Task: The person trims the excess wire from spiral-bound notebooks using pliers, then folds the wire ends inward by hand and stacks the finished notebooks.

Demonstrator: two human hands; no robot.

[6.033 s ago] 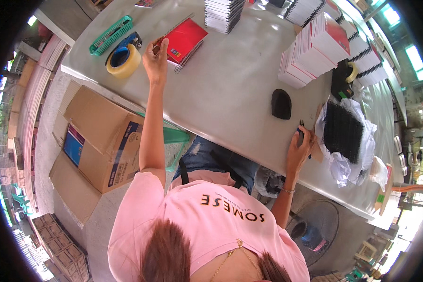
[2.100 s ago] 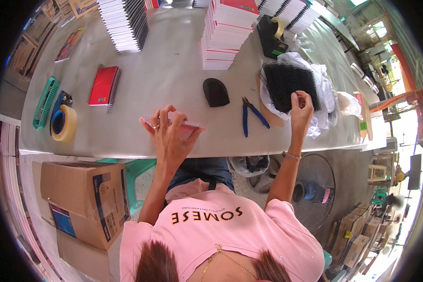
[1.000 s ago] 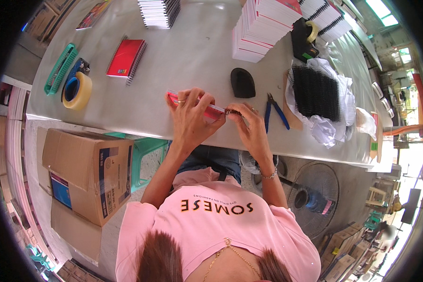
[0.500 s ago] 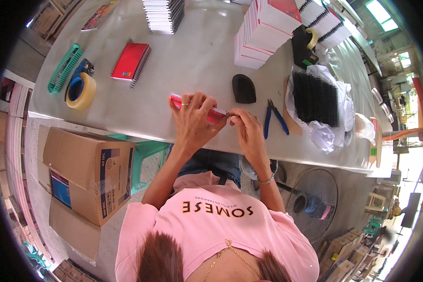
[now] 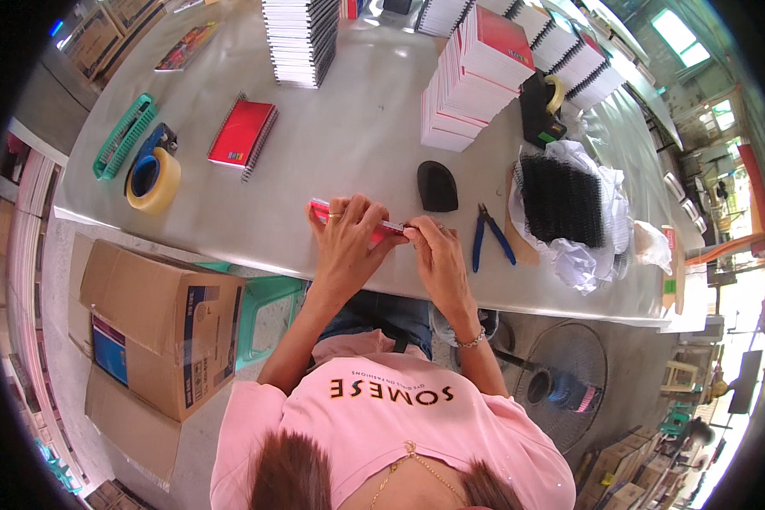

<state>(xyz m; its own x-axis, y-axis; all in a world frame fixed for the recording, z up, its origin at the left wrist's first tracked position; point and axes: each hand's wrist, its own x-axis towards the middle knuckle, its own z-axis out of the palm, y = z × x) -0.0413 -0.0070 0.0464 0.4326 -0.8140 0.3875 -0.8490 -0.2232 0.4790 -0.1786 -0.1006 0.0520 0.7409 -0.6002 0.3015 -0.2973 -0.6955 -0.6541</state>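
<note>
My left hand [image 5: 350, 241] grips a red notebook [image 5: 325, 210] held on edge over the grey table [image 5: 340, 144]. My right hand [image 5: 434, 252] pinches the notebook's right end, fingertips touching a thin black spiral there. Blue-handled pliers [image 5: 490, 237] lie just right of my right hand. A black oval pad [image 5: 438, 184] sits behind the hands. A heap of black spiral coils [image 5: 563, 199] lies on white plastic wrap to the right.
A finished red spiral notebook [image 5: 242, 134] lies to the left, near a tape roll [image 5: 153, 179] and a green comb-like tool [image 5: 124, 136]. Stacks of notebooks [image 5: 476, 78] stand at the back. Cardboard boxes [image 5: 161, 327] and a green stool [image 5: 268, 313] are under the table edge; a fan [image 5: 561, 382] stands right.
Both hands came together on the red notebook a second ago and stay there; the notebook has shifted slightly and the right hand works at its end.
</note>
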